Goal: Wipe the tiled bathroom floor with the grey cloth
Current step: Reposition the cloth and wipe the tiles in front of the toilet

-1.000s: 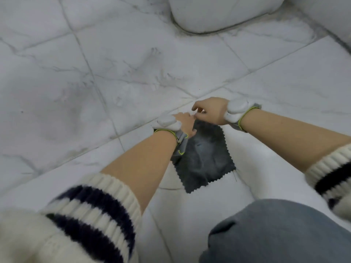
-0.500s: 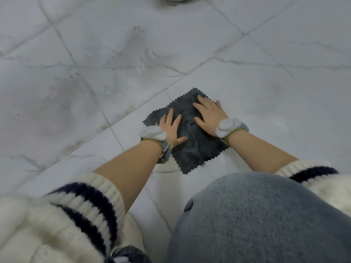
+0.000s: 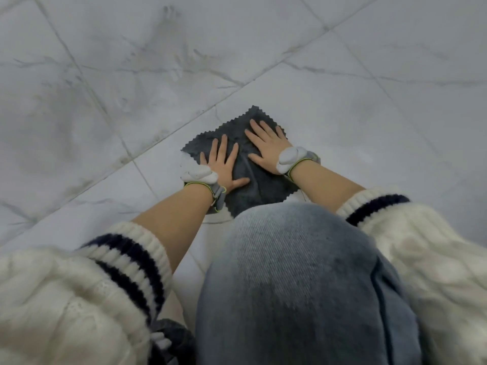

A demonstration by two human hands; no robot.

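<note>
The tiled floor (image 3: 105, 101) fills most of your view: pale marble-look tiles with grey veins, dark grout lines running on the diagonal, and smudgy grey marks on the tiles up and to your left. Your bent knee in blue jeans (image 3: 290, 272) takes up the lower middle of the view and hides the near corner of the cloth. On either side of it are your cream knit sleeves with navy stripes at the cuffs, the left sleeve (image 3: 66, 299) and the right sleeve (image 3: 421, 246), both pushed up so your forearms are bare.

The grey cloth (image 3: 253, 185) lies flat on the floor just beyond your knee. It is set like a diamond, with one corner pointing away from you, and its edges are zigzag cut. Its far left edge runs just beside a diagonal grout line. A soft crease runs down the cloth between your hands.

Your left hand (image 3: 222, 167) lies palm down on the left part of the cloth, with its fingers (image 3: 223, 146) straight and spread and the thumb out to the side. Your right hand (image 3: 266, 146) lies palm down on the far right part, with its fingers (image 3: 254, 126) also straight and apart. Neither hand curls round or pinches the cloth. Both rest flat on it, near each other but not touching.

Each wrist carries a white device on a grey strap, the left one (image 3: 199, 173) and the right one (image 3: 290, 156).
</note>
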